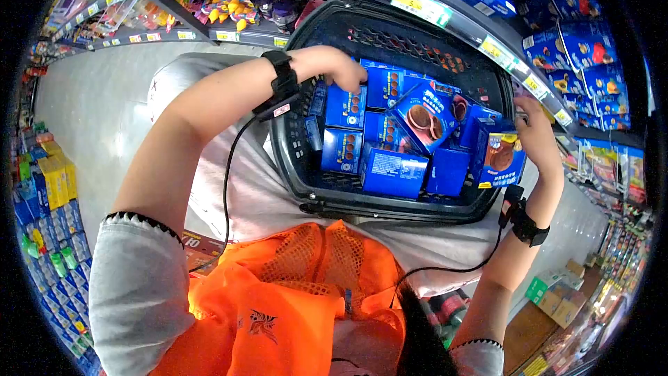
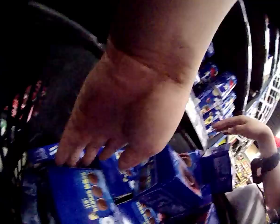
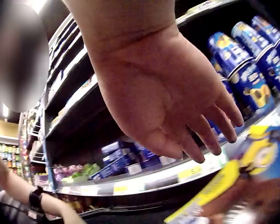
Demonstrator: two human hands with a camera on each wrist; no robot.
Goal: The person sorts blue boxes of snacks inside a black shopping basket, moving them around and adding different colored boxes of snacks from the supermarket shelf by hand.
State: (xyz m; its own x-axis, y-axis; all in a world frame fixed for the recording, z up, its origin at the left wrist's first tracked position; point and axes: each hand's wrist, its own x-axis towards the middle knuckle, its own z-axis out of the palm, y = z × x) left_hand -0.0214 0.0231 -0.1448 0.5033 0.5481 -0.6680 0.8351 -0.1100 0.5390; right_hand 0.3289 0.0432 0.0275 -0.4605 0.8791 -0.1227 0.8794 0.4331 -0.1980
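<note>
A black shopping basket (image 1: 306, 198) holds several blue cookie boxes with brown round biscuits printed on them. My left hand (image 1: 334, 69) reaches over its left side, fingertips at the top of an upright blue box (image 1: 346, 106). In the left wrist view the left hand (image 2: 130, 107) points down, fingers bent over the boxes; I cannot tell whether it grips one. One box (image 1: 423, 118) lies tilted on top of the others. Beside the right rim is my right hand (image 1: 537, 136), its loose fingers (image 3: 207, 135) holding nothing. Close to it leans a blue-and-yellow box (image 3: 252, 163) with a cartoon figure.
Shelves with price tags (image 1: 421, 5) curve close behind the basket. Blue packs (image 1: 591, 63) fill the shelf at right, with blue tubs (image 3: 247, 77) there too. The basket rests by the person's lap. Cartons (image 1: 560, 292) stand on the floor at right.
</note>
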